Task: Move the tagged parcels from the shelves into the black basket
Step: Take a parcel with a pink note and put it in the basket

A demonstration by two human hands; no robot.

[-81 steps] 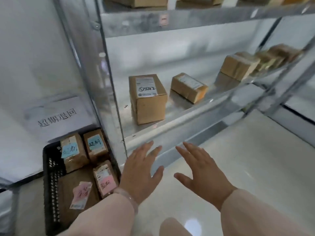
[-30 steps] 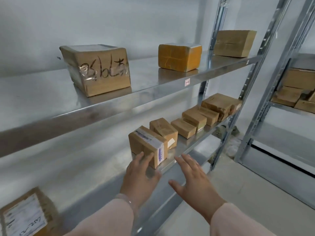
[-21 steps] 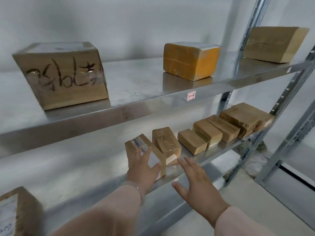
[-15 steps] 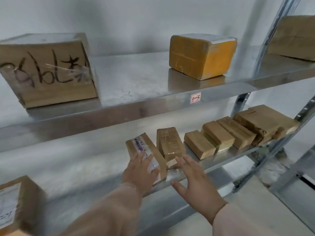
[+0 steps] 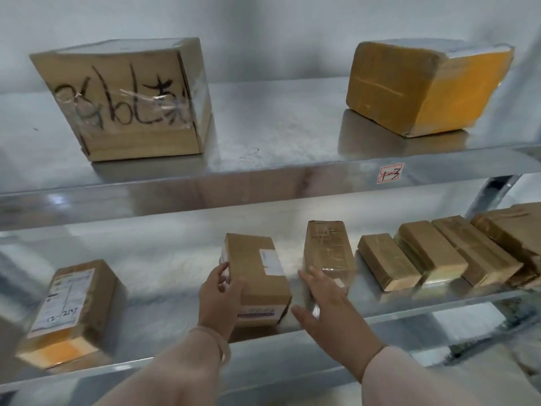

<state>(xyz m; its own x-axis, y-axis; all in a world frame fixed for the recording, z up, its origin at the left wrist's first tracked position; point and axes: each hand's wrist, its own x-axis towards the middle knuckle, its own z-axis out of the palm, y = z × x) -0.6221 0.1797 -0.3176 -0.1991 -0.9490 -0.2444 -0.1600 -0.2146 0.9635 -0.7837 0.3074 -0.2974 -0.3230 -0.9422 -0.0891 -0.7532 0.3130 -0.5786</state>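
Nearest me, the left hand [image 5: 218,300] has its grip on the near left corner of the box [image 5: 260,273]. Its fingers curl onto the left face and the thumb, as far as the blur lets me judge, lies against the top edge. The right hand [image 5: 330,309] holds nothing. Its fingers are straight and spread, and it hovers just right of the box without touching it.

The box sits at the front lip of the lower shelf [image 5: 380,306], its long axis running front to back. Its free right face is turned toward that open hand, so I'd judge the next move is the right hand closing in sideways to clamp the box between both palms. The gap is tight: a taped box [image 5: 328,250] stands just beyond the right fingertips, and a row of flat parcels [image 5: 430,253] lies further along.

I see only a white label on the box, no coloured tag. On the upper shelf [image 5: 263,127] behind sit a lettered box [image 5: 126,98] and a yellow one [image 5: 424,89]. The basket isn't in sight.
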